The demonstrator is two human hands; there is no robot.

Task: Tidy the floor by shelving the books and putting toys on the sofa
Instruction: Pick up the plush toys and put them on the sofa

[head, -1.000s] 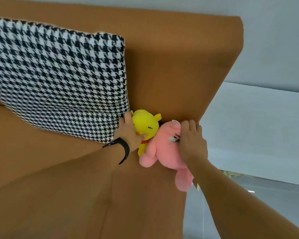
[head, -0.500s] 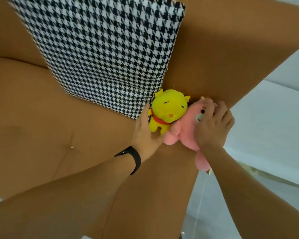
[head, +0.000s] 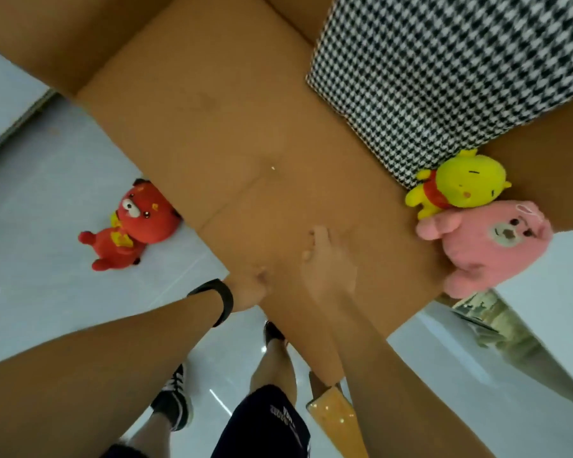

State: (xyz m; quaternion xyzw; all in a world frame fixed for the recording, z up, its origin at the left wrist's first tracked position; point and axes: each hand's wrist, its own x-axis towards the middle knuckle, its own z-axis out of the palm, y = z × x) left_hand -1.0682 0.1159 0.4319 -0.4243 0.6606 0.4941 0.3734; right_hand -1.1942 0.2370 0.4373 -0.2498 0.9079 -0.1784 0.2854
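Tan upholstered sofa (head: 232, 133) fills the upper view; a black-and-white houndstooth cushion (head: 444, 77) is propped on it. Pink plush bear (head: 490, 246) and yellow plush bear (head: 460, 185) are seated touching at the seat's end, beside the cushion. Red plush bear (head: 136, 223) lies on the pale floor (head: 47, 200) against the sofa. Right hand (head: 328, 262): grip relaxed, empty. Left hand (head: 250, 287), black wristband (head: 217, 297): fingers curled, nothing held.

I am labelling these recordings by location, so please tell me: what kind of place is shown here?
Probably a home living room: a brown sofa with a houndstooth cushion, plush toys on it, and a red plush toy on the glossy tiled floor.
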